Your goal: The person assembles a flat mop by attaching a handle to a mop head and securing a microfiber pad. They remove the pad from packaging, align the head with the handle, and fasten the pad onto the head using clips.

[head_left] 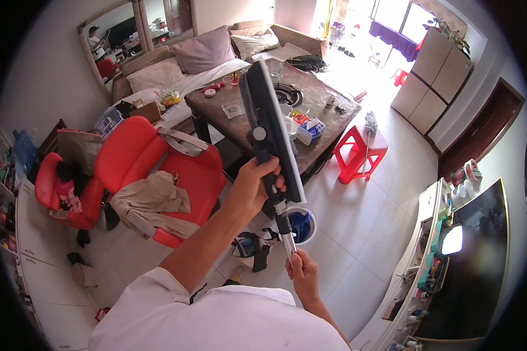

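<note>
I hold a flat mop raised in front of me, its long dark head tilted upright with a pale edge strip and a round grey button. My left hand is closed around the joint just below the middle of the head. Lower down, my right hand is wrapped around the silvery pole. The pole's lower end is hidden by my hand. Beyond the pole, on the floor, stands a white bucket with something blue inside; the mop partly covers it.
A cluttered table stands ahead, with a sofa behind it. Red chairs are on the left, one draped with beige cloth. A red stool stands at right, near a television. A bag lies by the bucket.
</note>
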{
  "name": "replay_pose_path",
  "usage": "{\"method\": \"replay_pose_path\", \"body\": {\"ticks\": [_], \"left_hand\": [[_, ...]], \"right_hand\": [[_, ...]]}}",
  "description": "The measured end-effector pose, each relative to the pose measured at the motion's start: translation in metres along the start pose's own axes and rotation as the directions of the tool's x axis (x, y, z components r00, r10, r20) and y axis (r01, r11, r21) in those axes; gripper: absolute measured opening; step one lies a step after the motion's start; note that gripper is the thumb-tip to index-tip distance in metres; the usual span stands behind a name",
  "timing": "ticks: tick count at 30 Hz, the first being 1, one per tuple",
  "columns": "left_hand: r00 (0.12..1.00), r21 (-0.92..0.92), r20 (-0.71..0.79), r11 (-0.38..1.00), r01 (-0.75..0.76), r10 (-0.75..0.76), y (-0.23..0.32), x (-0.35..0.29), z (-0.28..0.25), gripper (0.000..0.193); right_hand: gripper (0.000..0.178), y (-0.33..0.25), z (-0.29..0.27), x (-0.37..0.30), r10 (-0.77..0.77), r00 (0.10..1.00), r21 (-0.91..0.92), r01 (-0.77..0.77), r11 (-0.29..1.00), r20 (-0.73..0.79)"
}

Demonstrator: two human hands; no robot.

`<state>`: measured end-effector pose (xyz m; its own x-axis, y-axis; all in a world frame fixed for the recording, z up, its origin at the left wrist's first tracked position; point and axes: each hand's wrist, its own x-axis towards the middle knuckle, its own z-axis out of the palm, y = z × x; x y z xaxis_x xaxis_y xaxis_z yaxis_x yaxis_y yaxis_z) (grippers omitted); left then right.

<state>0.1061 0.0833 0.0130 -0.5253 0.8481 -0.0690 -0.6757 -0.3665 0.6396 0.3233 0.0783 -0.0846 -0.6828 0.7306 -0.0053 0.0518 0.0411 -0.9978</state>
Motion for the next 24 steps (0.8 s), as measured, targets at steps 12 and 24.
{"method": "replay_pose_path", "body": {"ticks": [12, 24], "left_hand": [[0.978, -0.037, 0.178, 0.993, 0.115, -0.107, -0.017, -0.010, -0.003, 0.034], [0.994, 0.011, 0.045, 0.995, 0.095, -0.095, -0.027, -0.003, -0.010, 0.033]], "right_hand": [[0.047, 0.020, -0.026, 0.002, 0.105, 0.676, 0.561, -0.679, 0.473, 0.730], [0.043, 0.006, -0.019, -0.001, 0.299, 0.840, 0.427, -0.499, 0.754, 0.453]]}}
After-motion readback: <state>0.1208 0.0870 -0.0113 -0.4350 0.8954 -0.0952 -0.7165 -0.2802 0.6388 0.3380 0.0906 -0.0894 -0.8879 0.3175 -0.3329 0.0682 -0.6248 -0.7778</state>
